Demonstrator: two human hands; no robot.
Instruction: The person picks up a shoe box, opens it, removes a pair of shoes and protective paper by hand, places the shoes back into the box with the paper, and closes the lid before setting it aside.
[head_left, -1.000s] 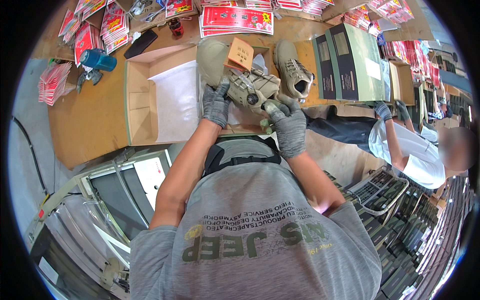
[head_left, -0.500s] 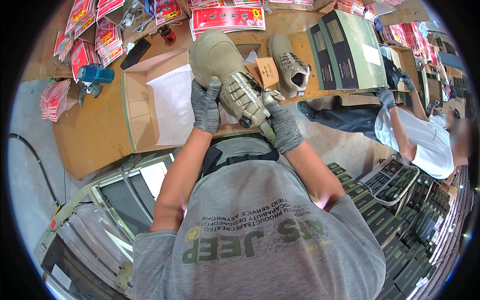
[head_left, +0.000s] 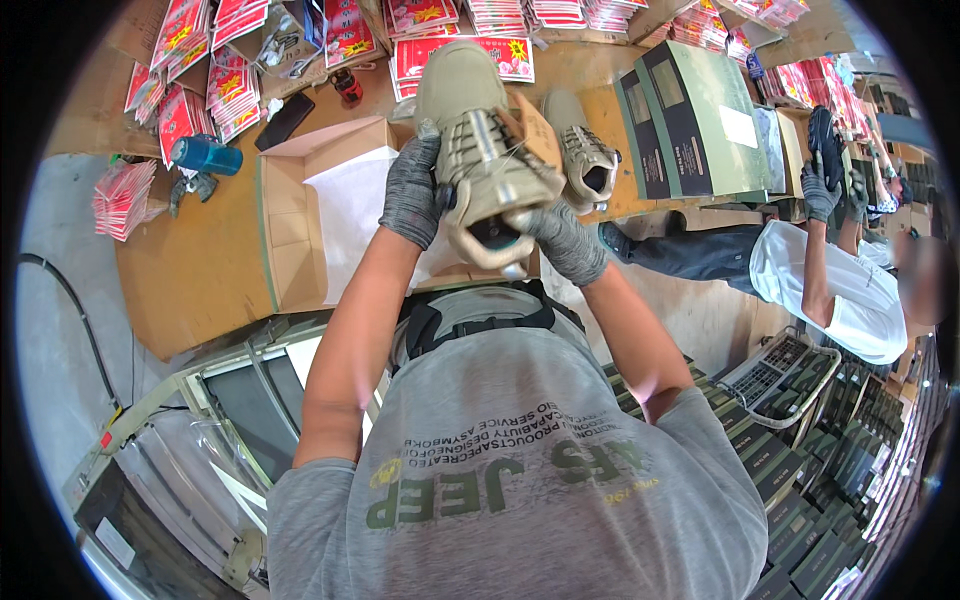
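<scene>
I hold a khaki lace-up shoe point(head_left: 465, 110) between both gloved hands, its toe pointing away and its heel opening toward me. My left hand point(head_left: 411, 187), in a grey knit glove, is closed on the shoe's left side. My right hand point(head_left: 566, 240), gloved alike, grips the heel collar at the right. An orange-brown hang tag point(head_left: 540, 135) dangles on the shoe. Its mate, a second khaki shoe point(head_left: 572, 130), stands on the table just to the right. Below the held shoe lies an open cardboard shoe box point(head_left: 290, 225) with white tissue paper point(head_left: 345, 200) inside.
A green shoe box point(head_left: 715, 120) stands at the right table end. A blue bottle point(head_left: 206, 156), a dark phone point(head_left: 285, 121) and a small red jar point(head_left: 345, 87) sit at the left. Red printed packets point(head_left: 230, 90) line the back. Beyond, a co-worker in a white shirt point(head_left: 835, 280) handles a dark shoe.
The held shoe has turned from its side to upright, its opening now facing me. My right hand has shifted along the heel. The co-worker has raised a dark shoe.
</scene>
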